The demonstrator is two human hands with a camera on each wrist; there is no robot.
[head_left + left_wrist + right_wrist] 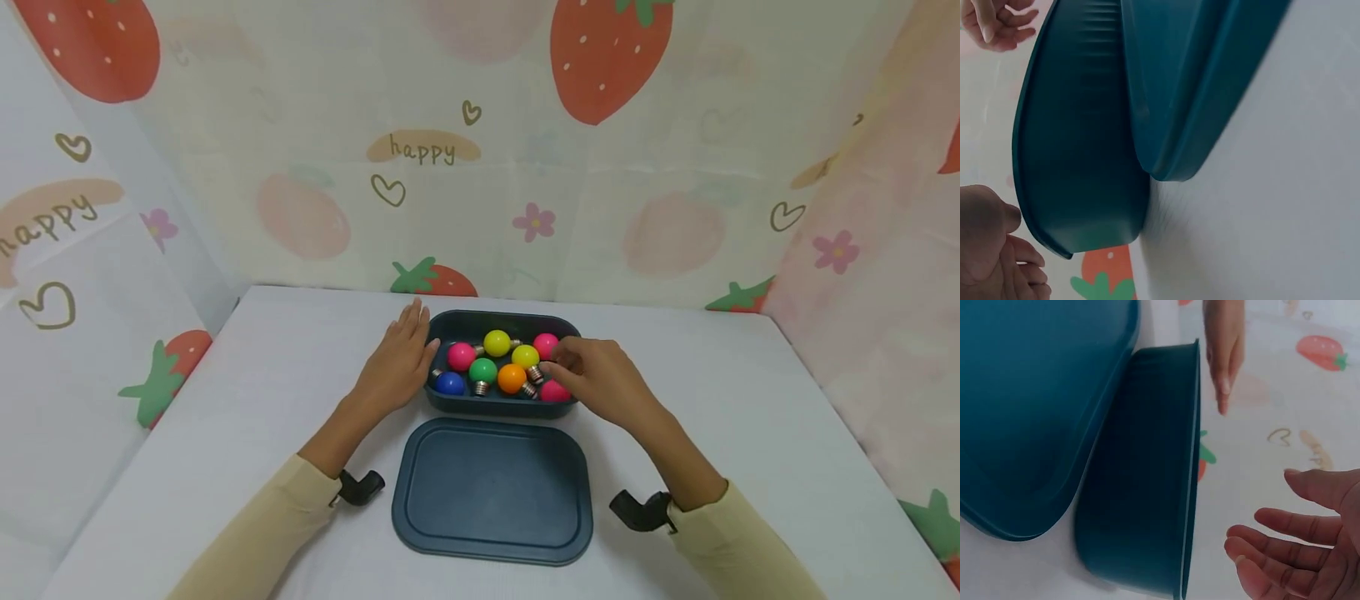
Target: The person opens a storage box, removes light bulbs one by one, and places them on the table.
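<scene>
A dark blue-green box (pixel 504 407) holds several coloured bulbs with metal screw bases: blue (pixel 449 383), green (pixel 483 370), orange (pixel 512 378), and others in yellow (pixel 497 342) and pink (pixel 461 357). My left hand (pixel 392 362) is at the box's left end, fingers straight, its thumb right at the rim. Over the right end is my right hand (pixel 609 382), overlapping a pink bulb (pixel 556 391) in the head view. From the right wrist, that hand's fingers (pixel 1285 547) look loosely bent, the thumb apart, nothing between them.
A flat dark blue-green lid (pixel 491 492) lies on the white table (pixel 315 333), just in front of the box. Behind the table hangs a strawberry-print curtain (pixel 480 225), with similar cloth at both sides. A black camera mount (pixel 362 488) sits on each wrist.
</scene>
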